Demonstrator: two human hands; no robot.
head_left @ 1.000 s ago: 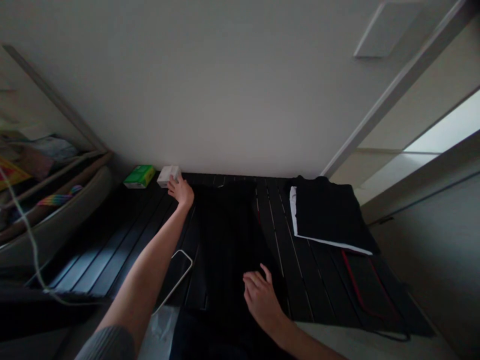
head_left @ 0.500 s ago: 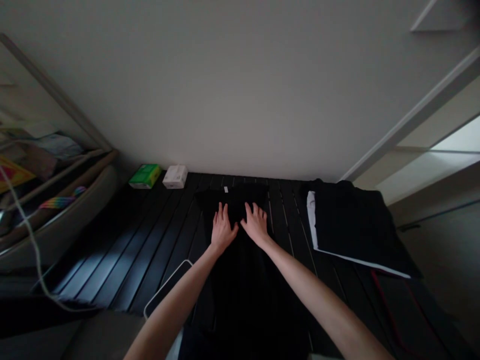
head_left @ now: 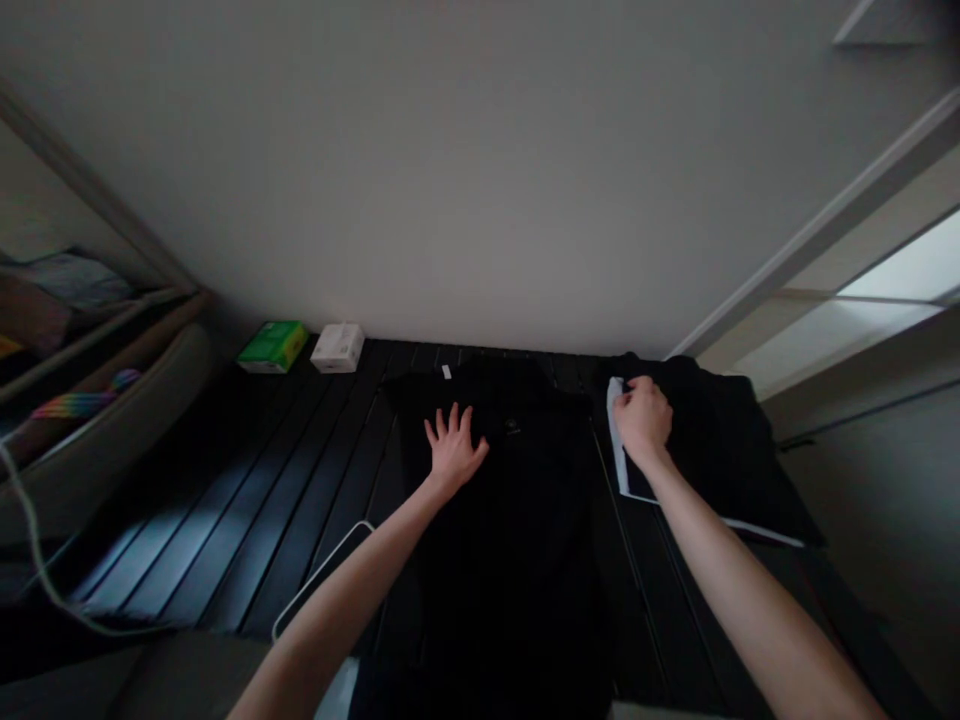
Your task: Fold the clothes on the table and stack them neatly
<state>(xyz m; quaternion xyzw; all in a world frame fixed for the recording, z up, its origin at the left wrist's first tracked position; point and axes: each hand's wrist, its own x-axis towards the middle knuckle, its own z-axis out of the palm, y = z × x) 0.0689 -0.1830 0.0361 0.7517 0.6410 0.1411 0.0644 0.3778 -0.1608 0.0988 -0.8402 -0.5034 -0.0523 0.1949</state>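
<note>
A black garment [head_left: 517,520], seemingly a shirt with a small pale print on it, lies spread in front of me. My left hand [head_left: 454,450] rests flat on its upper left part, fingers spread. A small white tag [head_left: 447,372] shows at its top edge. To the right, my right hand [head_left: 645,415] is curled closed over the white-edged left side of a folded dark cloth [head_left: 720,450]. What its fingers hold, if anything, is hidden against the dark fabric.
A green box [head_left: 274,346] and a white box [head_left: 338,347] stand by the wall. At lower left, a white-rimmed dark flat object [head_left: 319,580] lies partly under my left forearm on the black slatted surface [head_left: 225,530]. A fabric bin [head_left: 142,420] with mixed items stands at far left.
My right hand has moved right, from the garment's middle to the folded cloth, and has closed. The garment now spreads wider to the right and its print shows. My left hand stays on it.
</note>
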